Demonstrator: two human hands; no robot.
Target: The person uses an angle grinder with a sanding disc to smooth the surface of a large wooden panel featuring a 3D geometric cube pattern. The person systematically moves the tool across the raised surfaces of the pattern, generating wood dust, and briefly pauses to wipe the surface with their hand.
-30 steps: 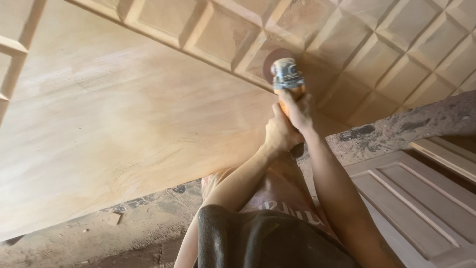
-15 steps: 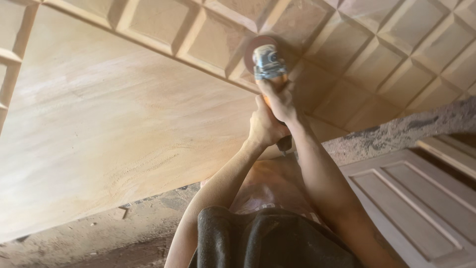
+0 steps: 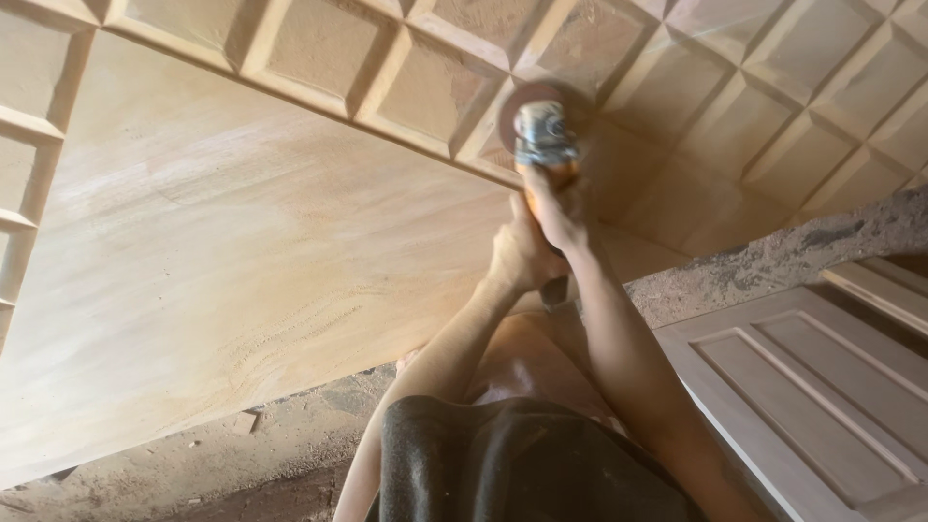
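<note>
on the left, a large smooth wooden panel [image 3: 242, 251] takes up most of the view, framed above by a band of raised squares [image 3: 425, 92]. below it runs a dusty floor [image 3: 193, 454].

toward the middle, the left hand [image 3: 517, 256] is wrapped tight around the rear of the one grinder [image 3: 543, 145], and the right hand [image 3: 561, 213] is closed around its orange body just ahead of the left, so both hands hold the same tool. its round sanding disc [image 3: 527, 101] sits against the carved squares, right at the edge between the band and the flat panel.

the step in hand looks like sanding the carved squares along that border. judging from the pose, the next move calls for a steady two-handed hold and the disc kept flat, so it does not dig into the ridges.

on the right, more carved squares spread upward, and one panelled door [image 3: 812, 387] lies low beside the person.

counted: one grinder, one disc, two hands, one large panel, one door.
</note>
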